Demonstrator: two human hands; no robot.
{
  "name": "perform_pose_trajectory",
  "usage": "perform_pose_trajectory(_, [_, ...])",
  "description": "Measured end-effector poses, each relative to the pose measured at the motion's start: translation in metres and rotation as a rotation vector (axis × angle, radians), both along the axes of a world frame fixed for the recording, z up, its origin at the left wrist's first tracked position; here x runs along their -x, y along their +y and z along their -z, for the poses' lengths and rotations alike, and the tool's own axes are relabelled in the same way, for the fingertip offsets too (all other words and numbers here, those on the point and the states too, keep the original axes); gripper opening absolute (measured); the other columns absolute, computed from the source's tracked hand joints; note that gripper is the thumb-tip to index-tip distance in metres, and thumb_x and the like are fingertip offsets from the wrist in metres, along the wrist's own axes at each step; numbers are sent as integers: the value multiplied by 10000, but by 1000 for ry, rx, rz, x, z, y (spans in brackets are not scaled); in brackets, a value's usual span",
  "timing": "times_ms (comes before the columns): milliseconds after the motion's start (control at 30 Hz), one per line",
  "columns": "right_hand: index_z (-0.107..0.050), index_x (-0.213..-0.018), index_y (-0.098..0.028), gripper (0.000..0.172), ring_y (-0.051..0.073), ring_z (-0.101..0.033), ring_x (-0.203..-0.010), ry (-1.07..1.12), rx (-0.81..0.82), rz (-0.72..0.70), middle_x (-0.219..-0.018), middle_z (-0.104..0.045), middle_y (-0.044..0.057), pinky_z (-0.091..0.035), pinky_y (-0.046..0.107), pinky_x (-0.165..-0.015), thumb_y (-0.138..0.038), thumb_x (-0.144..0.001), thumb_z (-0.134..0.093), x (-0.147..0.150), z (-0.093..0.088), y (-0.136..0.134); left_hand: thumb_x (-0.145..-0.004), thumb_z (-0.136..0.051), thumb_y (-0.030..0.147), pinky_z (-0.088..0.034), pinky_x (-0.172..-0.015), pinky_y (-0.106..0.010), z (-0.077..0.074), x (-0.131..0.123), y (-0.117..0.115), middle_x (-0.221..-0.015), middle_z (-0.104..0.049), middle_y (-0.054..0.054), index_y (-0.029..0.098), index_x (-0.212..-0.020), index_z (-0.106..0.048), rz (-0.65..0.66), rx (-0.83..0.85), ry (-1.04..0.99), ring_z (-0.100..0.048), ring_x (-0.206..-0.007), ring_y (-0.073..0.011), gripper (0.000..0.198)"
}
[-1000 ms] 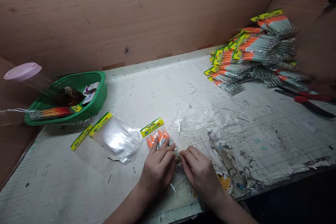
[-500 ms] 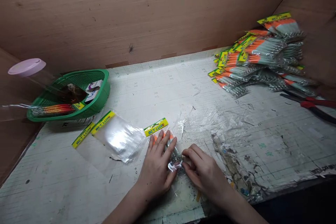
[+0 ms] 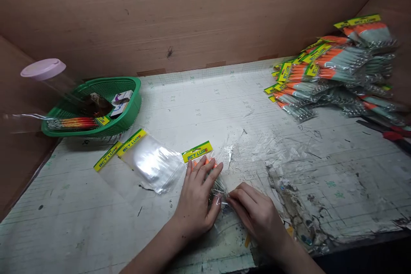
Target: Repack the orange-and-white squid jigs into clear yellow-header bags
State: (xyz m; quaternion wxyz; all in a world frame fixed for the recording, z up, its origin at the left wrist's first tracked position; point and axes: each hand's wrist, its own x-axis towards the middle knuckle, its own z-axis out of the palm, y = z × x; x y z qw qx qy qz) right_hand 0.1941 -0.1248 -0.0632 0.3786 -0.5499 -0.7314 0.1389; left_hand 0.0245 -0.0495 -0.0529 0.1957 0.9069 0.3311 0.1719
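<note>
A small clear lure packet with a yellow-green "BCT LURE" header lies on the worn cutting mat. Orange lures show inside it. My left hand lies flat on the packet, fingers stretched forward and pressing it down. My right hand sits just right of it, fingertips pinched at the packet's lower open end by the metal hooks. Left of my hands lie empty clear bags with the same header.
A green plastic basket with one red-orange lure pack and small cards stands at the left, a pink-lidded clear cup beside it. A heap of filled lure packs is piled at the right. Red-handled pliers lie near the right edge. Brown board walls surround the mat.
My left hand has slid forward over the packet and now covers most of the orange lures. My right hand stays at the packet's lower end. The camera view shifted slightly.
</note>
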Motion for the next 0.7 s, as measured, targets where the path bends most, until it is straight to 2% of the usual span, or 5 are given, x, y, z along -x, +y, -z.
perform_pose_trajectory(200, [-543,-809,-171,199,134,-499,-602,-135,-124,28,-656,-522,26,-407,231,-549,-54,-921,-427,8,2,0,-743,-494,125,-153,-1097,-665,0,-4,-3,-1403,-435,-139,204,-1421,-287,-34,4,-37,-304,-1359,-339,713])
perform_pose_trajectory(300, [-532,-800,-169,185,135,-506,-603,-169,-128,39,-662,-520,27,-410,232,-553,-62,-918,-437,9,2,3,-737,-490,122,-148,-1094,-669,1,-4,-4,-1419,-420,-152,189,-1431,-267,-37,-1,-47,-296,-1365,-340,732])
perform_pose_trajectory(500, [-520,-788,-182,215,122,-518,-587,-139,-83,6,-658,-512,14,-407,214,-546,-68,-923,-399,6,-1,5,-817,-549,261,-166,-1105,-641,-6,9,5,-1516,-283,-151,206,-1474,-181,103,-10,50,-195,-1409,-330,755])
perform_pose_trajectory(600, [-508,-791,-183,201,122,-522,-597,-122,-86,-11,-658,-518,14,-416,210,-554,-76,-927,-407,4,0,4,-843,-530,253,-200,-1113,-606,-8,14,8,-1515,-282,-148,174,-1470,-190,163,-28,83,-182,-1414,-302,718])
perform_pose_trajectory(700, [-499,-801,-181,184,122,-516,-595,-139,-105,-8,-661,-515,15,-421,212,-560,-77,-928,-416,4,3,3,-855,-509,233,-233,-1116,-572,-5,13,7,-1506,-295,-159,144,-1458,-224,154,-64,77,-172,-1414,-289,673])
